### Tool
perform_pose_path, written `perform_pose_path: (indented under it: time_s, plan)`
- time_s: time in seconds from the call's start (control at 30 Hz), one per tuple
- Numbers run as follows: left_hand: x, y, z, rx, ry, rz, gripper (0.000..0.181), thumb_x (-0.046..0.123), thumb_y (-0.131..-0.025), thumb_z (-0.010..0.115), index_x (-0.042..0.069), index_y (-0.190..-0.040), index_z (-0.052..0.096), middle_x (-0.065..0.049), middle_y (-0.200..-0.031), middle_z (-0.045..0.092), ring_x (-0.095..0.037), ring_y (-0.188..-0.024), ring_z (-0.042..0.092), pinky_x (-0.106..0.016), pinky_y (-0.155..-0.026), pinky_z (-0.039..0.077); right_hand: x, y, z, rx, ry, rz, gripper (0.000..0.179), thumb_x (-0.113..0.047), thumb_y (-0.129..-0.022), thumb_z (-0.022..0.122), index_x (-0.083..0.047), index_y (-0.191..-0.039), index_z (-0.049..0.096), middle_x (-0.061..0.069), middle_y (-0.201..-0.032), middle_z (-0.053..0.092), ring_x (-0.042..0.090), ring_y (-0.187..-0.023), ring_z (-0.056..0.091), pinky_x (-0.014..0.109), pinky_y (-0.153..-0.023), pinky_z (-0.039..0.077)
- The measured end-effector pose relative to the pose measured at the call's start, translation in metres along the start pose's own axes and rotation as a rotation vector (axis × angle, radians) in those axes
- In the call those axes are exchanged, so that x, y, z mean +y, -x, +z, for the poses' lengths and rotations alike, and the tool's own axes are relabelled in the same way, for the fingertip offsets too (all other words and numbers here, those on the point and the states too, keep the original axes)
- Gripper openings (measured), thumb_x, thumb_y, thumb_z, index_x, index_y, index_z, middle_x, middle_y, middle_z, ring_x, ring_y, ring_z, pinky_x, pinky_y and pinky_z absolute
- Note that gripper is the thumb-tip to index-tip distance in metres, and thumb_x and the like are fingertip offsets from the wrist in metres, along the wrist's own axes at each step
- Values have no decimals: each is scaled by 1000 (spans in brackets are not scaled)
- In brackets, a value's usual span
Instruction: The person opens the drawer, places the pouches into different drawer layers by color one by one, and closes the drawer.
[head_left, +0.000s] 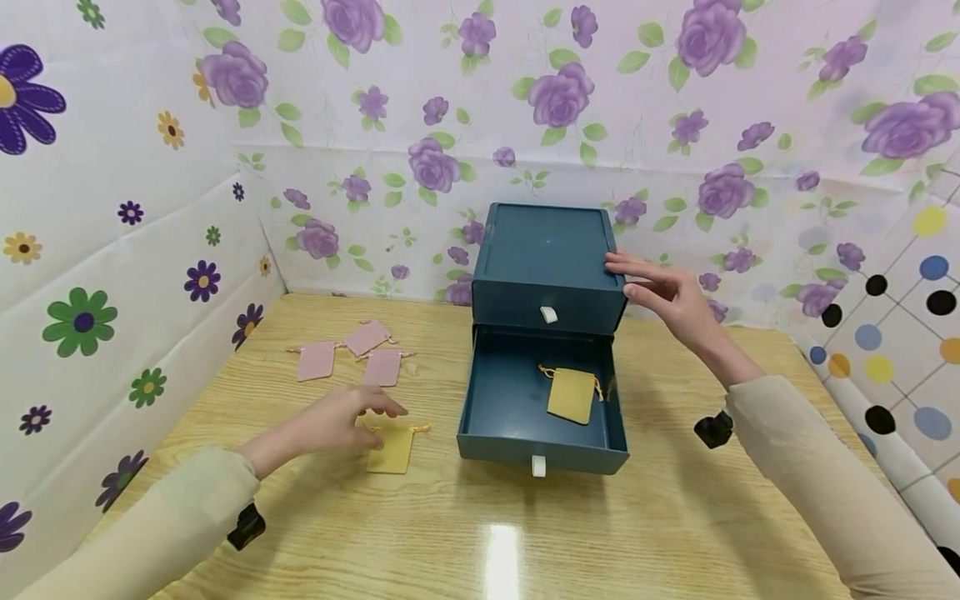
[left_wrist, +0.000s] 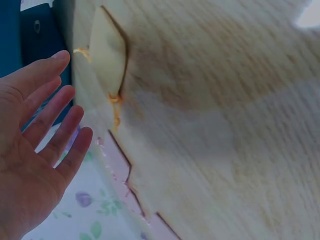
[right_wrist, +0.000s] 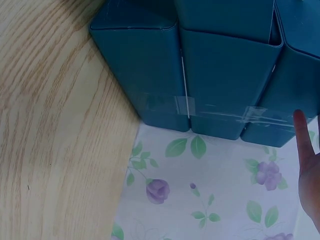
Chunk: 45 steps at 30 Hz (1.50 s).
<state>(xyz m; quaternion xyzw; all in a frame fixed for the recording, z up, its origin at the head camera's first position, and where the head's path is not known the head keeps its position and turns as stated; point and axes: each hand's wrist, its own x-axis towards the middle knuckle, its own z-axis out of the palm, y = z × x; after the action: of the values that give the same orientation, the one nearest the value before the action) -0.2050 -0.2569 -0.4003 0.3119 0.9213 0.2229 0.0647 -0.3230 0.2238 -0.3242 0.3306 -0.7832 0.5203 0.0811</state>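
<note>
My left hand (head_left: 341, 421) hovers at a yellow drawstring pouch (head_left: 392, 454) on the table, fingers loosely extended with nothing held. In the left wrist view, the same yellow pouch (left_wrist: 107, 52) lies past the spread fingertips. My right hand (head_left: 675, 304) rests its fingers on the top right edge of a dark blue drawer cabinet (head_left: 551, 246). One drawer (head_left: 498, 408) is pulled out toward me, and another yellow pouch (head_left: 572, 396) lies in it. Above it, the top drawer (head_left: 517, 304) is closed. In the right wrist view, a fingertip touches the cabinet's side (right_wrist: 225, 85).
Three pink drawstring pouches (head_left: 317, 360) lie at the back left of the wooden table (head_left: 360, 542). White pull tabs (head_left: 538, 466) stick out from the drawer fronts. Floral cloth (head_left: 420, 108) hangs behind, and clear tape (right_wrist: 215, 110) runs across the cabinet's sections.
</note>
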Motion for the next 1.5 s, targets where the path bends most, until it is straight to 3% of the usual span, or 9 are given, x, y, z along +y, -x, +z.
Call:
perform_pose_path:
  time_s: [0.3, 0.57, 0.93, 1.27, 1.5]
  plan:
    - [-6, 4, 12, -1, -52, 27, 47, 12, -76, 84, 8, -121, 70, -7, -112, 66, -24, -99, 65, -39, -81, 58, 1, 1, 0, -3, 5, 2, 37, -11, -100, 56, -8, -137, 60, 3, -151, 50, 16, -150, 33, 14, -108, 44]
    - [-10, 5, 17, -28, -24, -53, 51, 14, -76, 85, 9, -124, 67, -9, -114, 62, -18, -96, 60, -28, -76, 53, 0, 0, 1, 2, -2, 1, 36, -11, -100, 56, -7, -136, 61, 3, -151, 51, 17, -150, 33, 12, -106, 44]
    - [-15, 5, 22, -28, -13, -76, 51, 16, -77, 85, 9, -124, 68, -7, -111, 60, -14, -93, 57, -24, -75, 50, -1, 0, 1, 5, 4, -5, 36, -10, -101, 56, -7, -136, 61, 4, -150, 52, 18, -150, 33, 14, -107, 44]
    - [-19, 4, 22, -47, 45, -50, 44, 13, -77, 84, 10, -119, 72, -3, -104, 63, -9, -87, 56, -22, -73, 55, -1, 1, 2, 9, -12, -15, 36, -9, -101, 55, -6, -136, 61, 5, -150, 52, 22, -150, 32, 11, -105, 43]
    - [-20, 1, 23, -37, 34, -24, 35, 10, -79, 82, 8, -113, 73, -2, -101, 70, -7, -85, 61, -20, -69, 54, 0, 1, 3, 10, -18, -18, 36, -8, -101, 55, -4, -136, 60, 6, -150, 52, 22, -150, 32, 14, -107, 44]
